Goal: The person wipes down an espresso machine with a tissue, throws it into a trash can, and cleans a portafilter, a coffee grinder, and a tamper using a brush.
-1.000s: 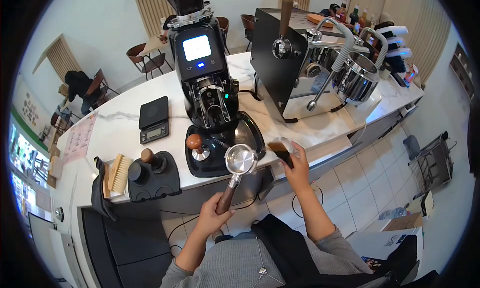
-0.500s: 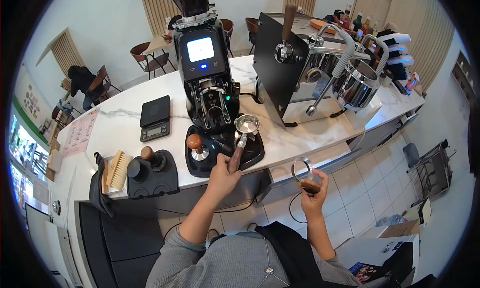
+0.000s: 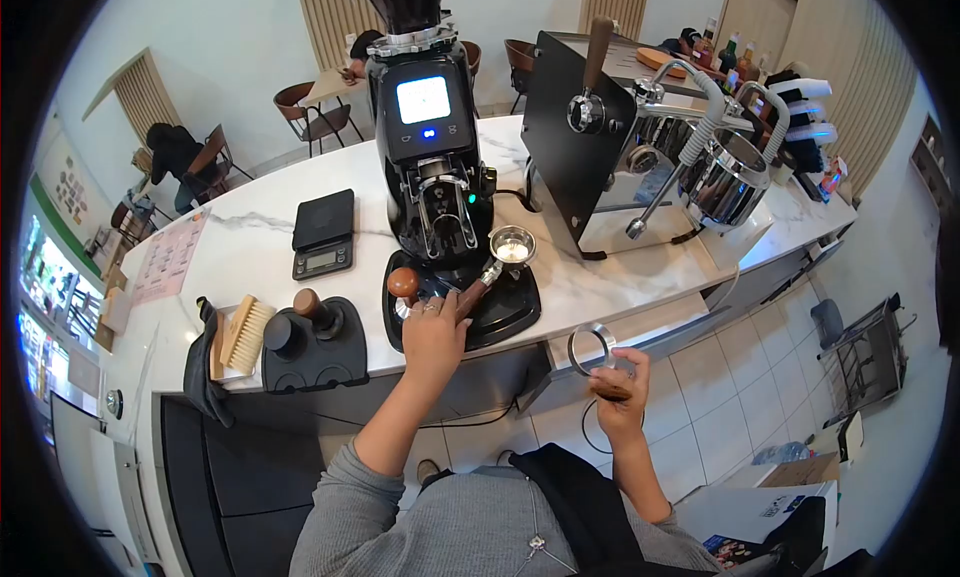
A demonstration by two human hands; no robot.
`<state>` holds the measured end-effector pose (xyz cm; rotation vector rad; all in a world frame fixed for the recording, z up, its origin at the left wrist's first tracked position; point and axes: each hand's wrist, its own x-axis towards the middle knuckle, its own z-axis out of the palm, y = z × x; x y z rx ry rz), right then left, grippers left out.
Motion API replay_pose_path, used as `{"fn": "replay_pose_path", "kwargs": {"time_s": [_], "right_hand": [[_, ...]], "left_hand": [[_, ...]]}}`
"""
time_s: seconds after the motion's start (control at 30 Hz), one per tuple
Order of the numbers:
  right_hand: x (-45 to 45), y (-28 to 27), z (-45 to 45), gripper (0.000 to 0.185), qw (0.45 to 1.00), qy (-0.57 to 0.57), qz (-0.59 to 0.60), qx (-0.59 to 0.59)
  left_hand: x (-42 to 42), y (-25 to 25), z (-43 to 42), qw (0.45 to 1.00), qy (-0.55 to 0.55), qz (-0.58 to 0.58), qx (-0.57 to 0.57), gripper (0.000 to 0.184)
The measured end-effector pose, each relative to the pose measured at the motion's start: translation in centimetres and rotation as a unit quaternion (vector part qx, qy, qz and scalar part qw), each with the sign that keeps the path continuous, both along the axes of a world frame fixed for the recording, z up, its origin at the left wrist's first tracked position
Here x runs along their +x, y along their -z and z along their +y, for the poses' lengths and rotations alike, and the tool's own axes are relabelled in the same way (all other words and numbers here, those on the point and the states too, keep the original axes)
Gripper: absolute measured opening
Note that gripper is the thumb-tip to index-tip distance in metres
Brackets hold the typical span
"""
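The portafilter [image 3: 491,274] has swung its handle toward the tamper [image 3: 403,282], so it seems to be settling over the black tray [image 3: 512,315]. The left hand [image 3: 433,329] touches that handle, whether clasping I cannot tell; the right hand's [image 3: 622,385] grip pinches a metal ring [image 3: 606,337] before the counter [image 3: 225,267]

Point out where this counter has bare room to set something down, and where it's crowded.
Bare marble lies between the pink sheet and digital scale, and another patch right of the black tray, in front of the espresso machine. Crowded: around the tray, with grinder, tamper, portafilter and left hand; and front left, with brush and tamping stand.
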<state>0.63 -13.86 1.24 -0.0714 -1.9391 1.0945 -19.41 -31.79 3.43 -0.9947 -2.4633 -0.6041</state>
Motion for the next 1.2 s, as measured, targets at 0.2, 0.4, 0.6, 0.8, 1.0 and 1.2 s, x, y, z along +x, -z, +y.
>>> {"fn": "replay_pose_path", "kwargs": {"time_s": [0.2, 0.4, 0.6, 0.8, 1.0, 1.2], "right_hand": [[0.1, -0.6, -0.5, 0.029, 0.998, 0.012, -0.016, 0.065], [-0.7, -1.2, -1.8, 0.032, 0.995, -0.067, 0.047, 0.065], [-0.2, -3.9, -5.3, 0.034, 0.993, -0.090, -0.071, 0.014], [3.4, -7.2, -7.4, 0.035, 0.973, -0.020, -0.057, -0.223], [2.3, -10.6, -16.2, 0.033, 0.856, 0.188, -0.412, 0.250], [3.4, -11.3, -22.4, 0.033, 0.906, 0.054, -0.401, 0.126]], "left_hand": [[1.7, -0.2, -0.5, 0.992, 0.004, 0.086, 0.091, 0.040], [6.8, -1.2, 1.6, 0.656, 0.342, -0.561, 0.371, 0.077], [8.1, -0.3, 2.6, 0.429, 0.458, -0.649, 0.430, 0.072], [5.5, 0.0, -1.1, 0.508, 0.465, -0.614, 0.386, 0.065], [4.8, -1.1, -5.1, 0.690, 0.441, -0.488, 0.301, 0.064], [3.7, -0.2, -10.9, 0.557, 0.476, -0.621, 0.278, 0.062]]}}
